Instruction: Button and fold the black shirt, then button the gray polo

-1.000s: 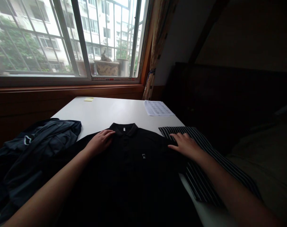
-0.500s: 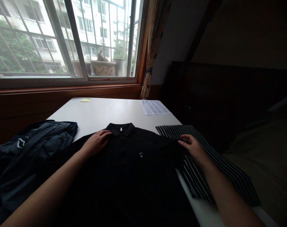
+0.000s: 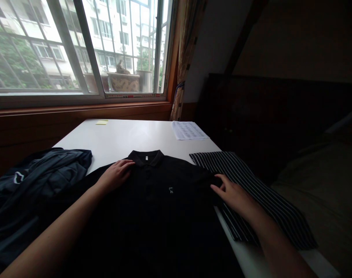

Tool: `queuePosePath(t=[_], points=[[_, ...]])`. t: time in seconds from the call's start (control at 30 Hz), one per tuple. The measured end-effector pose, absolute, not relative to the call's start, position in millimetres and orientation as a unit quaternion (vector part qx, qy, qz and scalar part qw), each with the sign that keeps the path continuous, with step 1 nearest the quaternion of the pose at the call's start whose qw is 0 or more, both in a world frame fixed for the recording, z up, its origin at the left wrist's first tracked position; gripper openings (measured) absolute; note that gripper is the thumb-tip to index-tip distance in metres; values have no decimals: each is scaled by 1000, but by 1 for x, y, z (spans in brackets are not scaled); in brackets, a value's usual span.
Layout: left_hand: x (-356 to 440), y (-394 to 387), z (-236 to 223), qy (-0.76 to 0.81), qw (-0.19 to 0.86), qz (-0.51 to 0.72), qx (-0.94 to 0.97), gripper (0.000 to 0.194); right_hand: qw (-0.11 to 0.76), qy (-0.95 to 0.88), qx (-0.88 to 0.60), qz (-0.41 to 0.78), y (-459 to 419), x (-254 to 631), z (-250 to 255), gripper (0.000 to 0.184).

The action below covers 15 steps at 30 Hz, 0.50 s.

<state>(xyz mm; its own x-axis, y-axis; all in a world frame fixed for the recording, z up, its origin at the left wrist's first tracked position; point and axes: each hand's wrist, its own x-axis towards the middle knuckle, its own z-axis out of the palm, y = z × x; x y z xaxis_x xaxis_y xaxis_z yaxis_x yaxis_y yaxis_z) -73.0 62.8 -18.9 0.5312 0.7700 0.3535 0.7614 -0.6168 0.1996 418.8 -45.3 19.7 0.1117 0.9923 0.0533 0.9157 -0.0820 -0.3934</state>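
A black polo shirt (image 3: 152,216) lies spread front side up, its collar at the far end and a small white emblem on the chest. My left hand (image 3: 114,175) rests flat on the shirt's shoulder beside the collar, fingers stretched out. Over the sleeve on the other side is my right hand (image 3: 229,191), thumb and fingers apart; whether the fingertips press on the cloth is hard to see. Under that sleeve and beside it is a black-and-white striped cloth (image 3: 251,185).
A crumpled dark grey-blue garment (image 3: 56,166) lies at the left. On the far part of the white table (image 3: 129,133) are a yellow sticky note (image 3: 102,122) and printed sheets (image 3: 189,130). A barred window (image 3: 120,46) stands behind.
My right hand has moved down and slightly left along the sleeve, its thumb and fingers spreading wider. My left hand stays at the shoulder. The whole view has shifted slightly.
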Motion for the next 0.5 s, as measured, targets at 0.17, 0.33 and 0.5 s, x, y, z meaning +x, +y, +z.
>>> queuePosePath(t=[0.17, 0.33, 0.5], points=[[-73, 64, -20, 437, 5, 210, 874, 41, 151, -643, -746, 79, -70, 404, 8, 71], [-73, 63, -20, 434, 4, 210, 876, 41, 194, -624, -754, 67, -78, 402, 1, 75], [-73, 63, -20, 427, 1, 227, 875, 40, 206, -630, -736, 137, -76, 406, 3, 70]])
